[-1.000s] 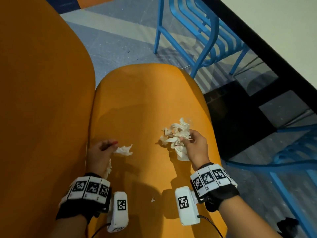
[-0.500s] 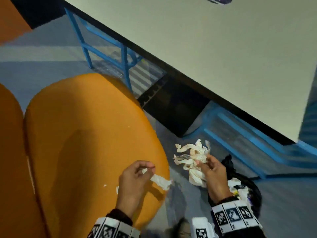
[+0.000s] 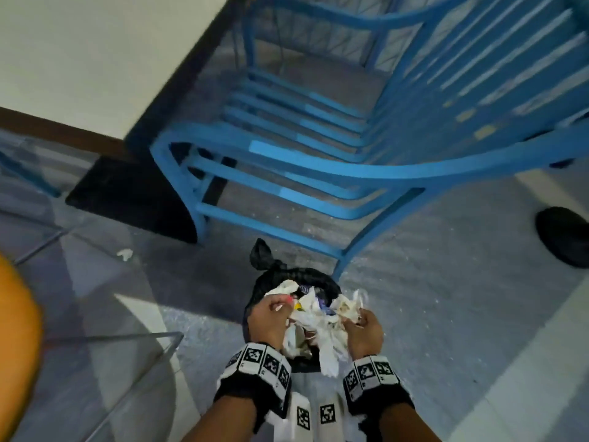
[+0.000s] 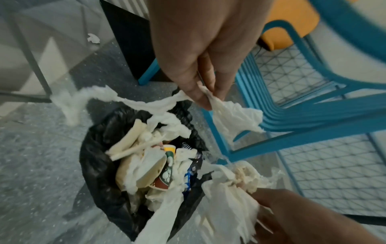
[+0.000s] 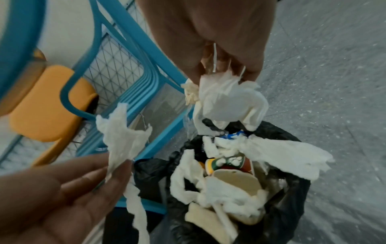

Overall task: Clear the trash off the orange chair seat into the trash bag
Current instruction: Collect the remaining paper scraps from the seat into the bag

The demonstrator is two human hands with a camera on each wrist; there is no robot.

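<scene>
The black trash bag (image 3: 306, 275) stands open on the floor, stuffed with tissue, paper cups and wrappers (image 4: 163, 166). Both hands hover just over its mouth. My left hand (image 3: 283, 306) pinches a torn white tissue strip (image 4: 234, 115) between thumb and fingers, and the strip trails down to the bag. My right hand (image 3: 357, 317) grips a crumpled tissue bunch (image 5: 227, 99) that hangs over the bag's rim (image 5: 292, 189). Only a blurred edge of the orange chair seat (image 3: 16, 330) shows at far left.
A blue metal chair (image 3: 350, 161) stands right behind the bag, one leg beside it. A white-topped table (image 3: 79, 43) with a black base (image 3: 134, 193) is at upper left. A small paper scrap (image 3: 124, 254) lies on the grey floor. A dark object (image 3: 564, 234) sits far right.
Both hands have swung from the orange seat to the right and down over the trash bag, carrying their tissue. The view has turned away from the seat.
</scene>
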